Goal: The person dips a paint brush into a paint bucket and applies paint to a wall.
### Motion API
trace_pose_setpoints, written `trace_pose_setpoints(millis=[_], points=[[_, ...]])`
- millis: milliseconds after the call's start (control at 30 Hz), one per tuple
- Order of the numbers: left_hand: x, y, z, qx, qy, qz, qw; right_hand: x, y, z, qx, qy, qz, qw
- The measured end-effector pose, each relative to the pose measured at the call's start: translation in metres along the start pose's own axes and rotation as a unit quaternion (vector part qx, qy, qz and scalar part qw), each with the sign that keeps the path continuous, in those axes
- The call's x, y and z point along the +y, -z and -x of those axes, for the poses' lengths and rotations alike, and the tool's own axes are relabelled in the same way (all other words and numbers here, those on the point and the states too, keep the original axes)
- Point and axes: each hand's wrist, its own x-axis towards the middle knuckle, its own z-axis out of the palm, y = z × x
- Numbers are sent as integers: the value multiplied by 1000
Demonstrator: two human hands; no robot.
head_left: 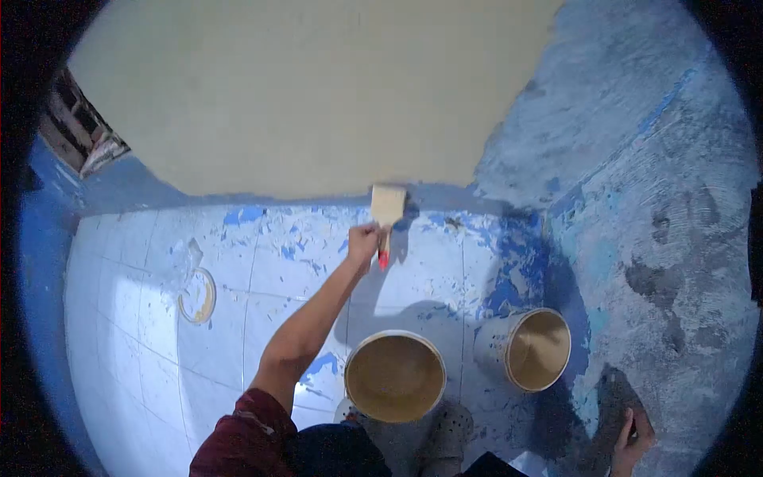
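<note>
My left hand (363,242) is closed round the handle of a wide flat paintbrush (388,205), whose handle ends in red. Beige paint coats its bristles, which overlap the grey strip along the bottom of the beige-coated wall (318,103). Below that arm, close to my feet, stands a bucket (395,376) with beige paint inside. At the lower right, my right hand (634,437) is by the rough blue-grey side wall (660,262), fingers curved with a gap between thumb and fingers and nothing seen in it.
A second bucket (539,350), beige inside, stands near the side wall. On the left of the tiled floor (214,350) lies a round lid (196,296) smeared with beige. Blue paint flakes (509,290) litter the floor along the walls. A clog-like shoe (451,425) shows behind the bucket.
</note>
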Motion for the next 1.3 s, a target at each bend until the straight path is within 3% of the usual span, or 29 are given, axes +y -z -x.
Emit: trace_pose_setpoints(millis=[67, 133, 200, 233, 300, 400, 467, 500, 533, 567, 600, 667, 733, 800, 900, 967, 1000, 1067, 1167, 1300], points=[[14, -1, 19, 9, 0, -13, 1000, -14, -6, -5, 76, 121, -75, 987], [36, -1, 27, -41, -7, -9, 999, -24, 1, -9, 82, 121, -94, 985], [110, -11, 47, -121, -28, -46, 991, -39, 18, -16, 79, 123, -110, 983], [147, -17, 56, -124, -42, -48, 990, -50, 32, -23, 145, 173, -74, 971], [230, -39, 69, -150, -174, -81, 970, -69, 62, -29, 219, 219, -42, 950], [354, -77, 96, -134, -306, -60, 941, -94, 103, -16, 267, 132, -26, 954], [422, -99, 108, -136, -367, -30, 920, -109, 120, -4, 177, 140, -78, 971], [452, -109, 116, -137, -392, -10, 909, -116, 118, 1, 81, 70, -252, 962], [478, -118, 121, -142, -393, 14, 908, -125, 116, 5, -19, 0, -416, 909], [500, -126, 124, -148, -391, 37, 908, -139, 120, 5, -12, 153, -268, 951], [519, -131, 126, -149, -396, 34, 906, -151, 124, 5, -4, 296, -107, 949], [549, -140, 126, -137, -418, 38, 897, -153, 97, 17, -149, 311, -78, 935], [573, -148, 121, -126, -429, 22, 894, -166, 76, 29, -165, 309, -156, 923], [587, -156, 124, -118, -437, 8, 892, -168, 66, 28, -182, 303, -230, 907], [596, -168, 111, -122, -429, 14, 895, -167, 66, 21, -228, 269, -124, 928], [588, -170, 106, -115, -410, 17, 905, -181, 74, 13, -94, 292, -183, 934], [583, -171, 105, -108, -400, 22, 910, -182, 72, 14, -101, 290, -182, 934], [559, -168, 103, -111, -382, 31, 917, -184, 67, 17, -152, 329, -232, 903], [507, -157, 85, -114, -345, 44, 931, -190, 73, 17, -215, 363, -187, 887], [423, -138, 66, -91, -310, 41, 945, -198, 81, 19, -155, 369, -226, 888]])
